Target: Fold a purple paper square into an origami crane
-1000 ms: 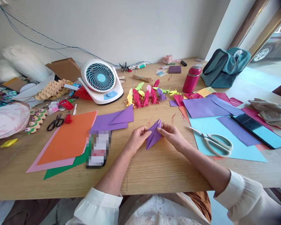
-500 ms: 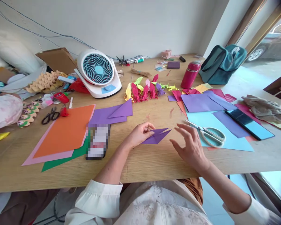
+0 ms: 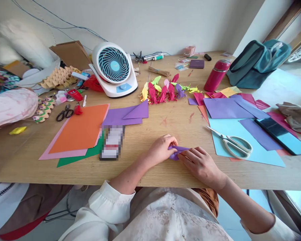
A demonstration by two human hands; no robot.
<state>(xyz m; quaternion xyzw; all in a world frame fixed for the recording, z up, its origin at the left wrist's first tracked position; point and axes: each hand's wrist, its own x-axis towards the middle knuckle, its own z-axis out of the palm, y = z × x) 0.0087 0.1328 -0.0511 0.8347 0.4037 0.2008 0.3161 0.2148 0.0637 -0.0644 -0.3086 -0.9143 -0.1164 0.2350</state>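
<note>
A folded purple paper (image 3: 175,156) is held low over the wooden table near its front edge, partly hidden by fingers. My left hand (image 3: 163,149) pinches its left side between thumb and fingers. The fingers of my right hand (image 3: 200,164) are closed on the paper's right part, close to the left fingertips. White-handled scissors (image 3: 237,147) rest on a light blue sheet (image 3: 263,158) to the right. Left of my hands lie more purple sheets (image 3: 115,115) and a phone (image 3: 112,143) with a blurred screen.
A white fan (image 3: 115,67) stands behind. Colourful paper cranes (image 3: 163,92) lie at the table's middle, with a red bottle (image 3: 217,75) and teal bag (image 3: 253,67) back right. Orange sheets (image 3: 77,130) and black scissors (image 3: 64,113) are left.
My right hand has moved in from the right and taken hold of the purple paper, which was held only by my left. The whole view has shifted a little.
</note>
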